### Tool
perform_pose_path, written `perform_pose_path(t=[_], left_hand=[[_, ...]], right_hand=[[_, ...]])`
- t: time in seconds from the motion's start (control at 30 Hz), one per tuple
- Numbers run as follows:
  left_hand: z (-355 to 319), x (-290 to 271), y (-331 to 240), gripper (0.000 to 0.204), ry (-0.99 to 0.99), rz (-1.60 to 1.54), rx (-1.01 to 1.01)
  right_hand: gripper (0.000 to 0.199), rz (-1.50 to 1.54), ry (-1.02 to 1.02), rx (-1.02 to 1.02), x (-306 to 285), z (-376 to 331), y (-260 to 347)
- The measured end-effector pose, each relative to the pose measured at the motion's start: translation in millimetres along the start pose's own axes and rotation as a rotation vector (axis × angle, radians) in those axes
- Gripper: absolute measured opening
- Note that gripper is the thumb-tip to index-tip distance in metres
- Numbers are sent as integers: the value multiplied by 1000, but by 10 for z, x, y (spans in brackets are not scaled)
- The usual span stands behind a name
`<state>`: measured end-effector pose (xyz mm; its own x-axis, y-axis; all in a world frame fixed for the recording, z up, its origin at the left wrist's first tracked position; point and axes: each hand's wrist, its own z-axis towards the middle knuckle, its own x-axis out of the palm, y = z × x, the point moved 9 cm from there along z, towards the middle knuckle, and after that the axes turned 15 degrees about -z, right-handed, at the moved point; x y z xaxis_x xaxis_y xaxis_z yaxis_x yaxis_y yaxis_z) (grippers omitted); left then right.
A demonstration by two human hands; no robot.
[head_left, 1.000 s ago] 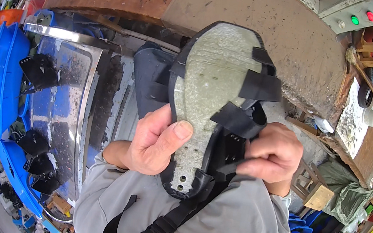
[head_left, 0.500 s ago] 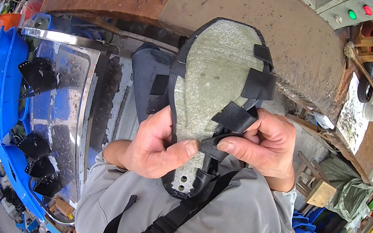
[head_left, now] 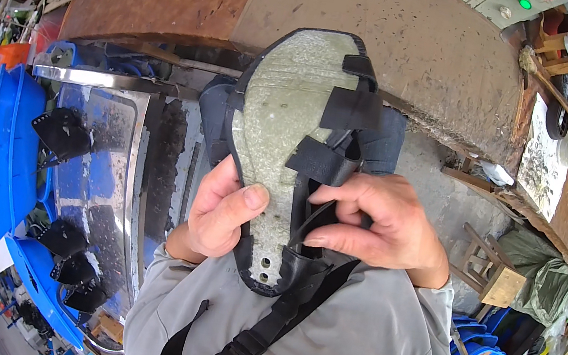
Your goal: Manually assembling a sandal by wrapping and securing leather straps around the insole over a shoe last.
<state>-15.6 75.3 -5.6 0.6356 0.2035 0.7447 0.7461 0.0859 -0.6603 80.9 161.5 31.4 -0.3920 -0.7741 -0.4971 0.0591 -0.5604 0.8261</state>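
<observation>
A sandal upper on its last [head_left: 281, 114] is held sole side up in front of me, toe pointing away, its greenish-grey insole board facing up. Black straps fold over its right edge, and two small holes show at the heel. My left hand [head_left: 223, 212] grips the sandal's left side near the heel, thumb pressed on the board. My right hand [head_left: 381, 223] is at the right side, thumb and fingers closed on a black strap [head_left: 312, 223] near the heel. Another wide black strap [head_left: 320, 159] lies over the board just beyond the fingers.
Beyond stands a brown worktop [head_left: 366, 34] with a stained front edge. On the left are a metal-rimmed cart [head_left: 99, 148], blue plastic bins [head_left: 6, 148] and several black leather pieces [head_left: 64, 134]. A small wooden stool [head_left: 501, 286] stands at right, beside a green sack [head_left: 543, 274].
The sandal has shifted left and tilted slightly. My left thumb has slid off the strap end onto the board's left side. My right hand has pulled the strap away from the board.
</observation>
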Motion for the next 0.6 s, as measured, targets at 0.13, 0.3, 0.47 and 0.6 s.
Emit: perform_pose_path(t=[0.13,0.3,0.47,0.6], left_hand=[[-11,-28,-45,45,-40,42,52],[-24,-216,-95,48,-113,-71,137],[-15,-266,-105,48,-171,-238,183],[-1,-156,-24,47,-161,-115,86]], right_hand=[[39,-20,-49,13,33,34,54],[39,-57,-548,-374,-304,-316,356],[28,-49,-430,11,-463,-356,-62],[27,-83,-247,-57,-350,-46,48]])
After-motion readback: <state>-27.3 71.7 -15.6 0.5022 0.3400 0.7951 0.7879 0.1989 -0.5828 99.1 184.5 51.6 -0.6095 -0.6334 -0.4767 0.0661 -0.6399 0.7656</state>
